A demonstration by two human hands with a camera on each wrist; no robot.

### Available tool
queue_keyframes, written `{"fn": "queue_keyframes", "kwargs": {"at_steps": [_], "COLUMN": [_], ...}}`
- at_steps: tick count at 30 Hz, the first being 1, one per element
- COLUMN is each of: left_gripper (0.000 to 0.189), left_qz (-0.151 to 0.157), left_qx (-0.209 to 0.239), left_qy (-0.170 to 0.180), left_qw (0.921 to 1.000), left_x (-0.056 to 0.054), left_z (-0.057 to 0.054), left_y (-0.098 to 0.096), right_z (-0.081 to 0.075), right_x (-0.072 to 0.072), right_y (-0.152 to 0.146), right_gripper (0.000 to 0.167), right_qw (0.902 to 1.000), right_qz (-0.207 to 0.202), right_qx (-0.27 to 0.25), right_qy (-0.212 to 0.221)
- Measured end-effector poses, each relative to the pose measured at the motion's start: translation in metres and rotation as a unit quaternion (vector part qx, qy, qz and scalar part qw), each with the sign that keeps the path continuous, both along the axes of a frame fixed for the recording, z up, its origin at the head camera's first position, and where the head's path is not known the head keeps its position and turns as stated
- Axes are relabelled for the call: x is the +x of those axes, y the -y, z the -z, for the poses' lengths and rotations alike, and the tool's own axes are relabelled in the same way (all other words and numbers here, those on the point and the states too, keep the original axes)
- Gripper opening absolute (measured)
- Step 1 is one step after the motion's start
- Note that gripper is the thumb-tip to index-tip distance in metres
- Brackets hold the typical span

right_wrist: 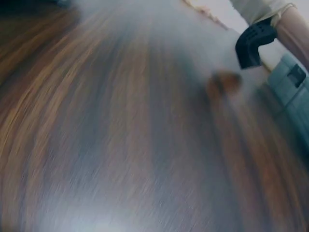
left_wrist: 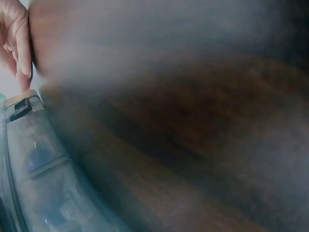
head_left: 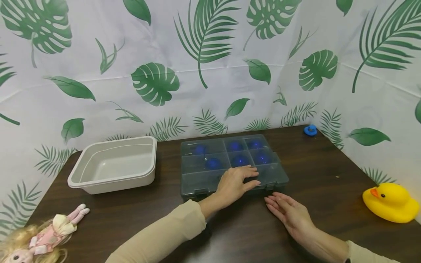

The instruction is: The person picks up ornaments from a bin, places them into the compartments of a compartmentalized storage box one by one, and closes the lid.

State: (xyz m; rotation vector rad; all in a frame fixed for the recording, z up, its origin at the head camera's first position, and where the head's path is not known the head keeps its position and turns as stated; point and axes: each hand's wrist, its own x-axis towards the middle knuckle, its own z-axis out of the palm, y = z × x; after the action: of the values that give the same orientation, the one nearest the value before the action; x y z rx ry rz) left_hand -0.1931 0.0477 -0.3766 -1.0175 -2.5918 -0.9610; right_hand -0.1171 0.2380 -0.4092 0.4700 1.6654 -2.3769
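A translucent grey compartment case [head_left: 198,180] lies on the table with its lid down. Several blue balls [head_left: 213,163] show through the lid in the back and middle compartments. My left hand [head_left: 235,180] rests on the lid's front part, fingers extended toward the right. Just off the front right corner, my right hand [head_left: 291,215] is turned partly palm up with relaxed fingers, fingertips close to the latch [head_left: 269,187]. In the left wrist view those fingertips stand right at the case's latch [left_wrist: 21,108]. The right wrist view catches the case's edge [right_wrist: 289,92] and a black wrist strap [right_wrist: 253,43].
A light grey plastic basin [head_left: 149,179] stands left of the case. A blond doll [head_left: 49,237] lies at the front left. A large yellow rubber duck [head_left: 391,204] sits at the right edge, a small blue duck [head_left: 310,130] at the back right corner. Leaf-print cloth [head_left: 213,91] hangs behind.
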Motion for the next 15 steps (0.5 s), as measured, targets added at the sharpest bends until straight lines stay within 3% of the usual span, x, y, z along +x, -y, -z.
{"fn": "queue_keyframes", "kwargs": {"at_steps": [8,12,15], "left_gripper": [0.033,0.033,0.032], "left_qz": [0.001,-0.001,-0.003], "left_qx": [-0.001,-0.001,0.000], "left_qy": [-0.006,-0.003,-0.009], "left_qw": [1.0000,1.0000,1.0000], "left_x": [0.001,0.001,0.001], "left_z": [-0.001,0.000,0.001], "left_y": [-0.001,-0.002,-0.002], "right_z": [0.001,0.000,0.001], "right_x": [-0.001,-0.001,-0.003], "right_y": [-0.006,-0.010,-0.014], "right_gripper": [0.050,0.021,0.006], "right_qw": [0.9991,0.9991,0.9981], "right_qz": [-0.037,-0.036,-0.043], "right_qx": [0.010,0.017,0.030], "right_qy": [-0.017,-0.012,-0.033]}}
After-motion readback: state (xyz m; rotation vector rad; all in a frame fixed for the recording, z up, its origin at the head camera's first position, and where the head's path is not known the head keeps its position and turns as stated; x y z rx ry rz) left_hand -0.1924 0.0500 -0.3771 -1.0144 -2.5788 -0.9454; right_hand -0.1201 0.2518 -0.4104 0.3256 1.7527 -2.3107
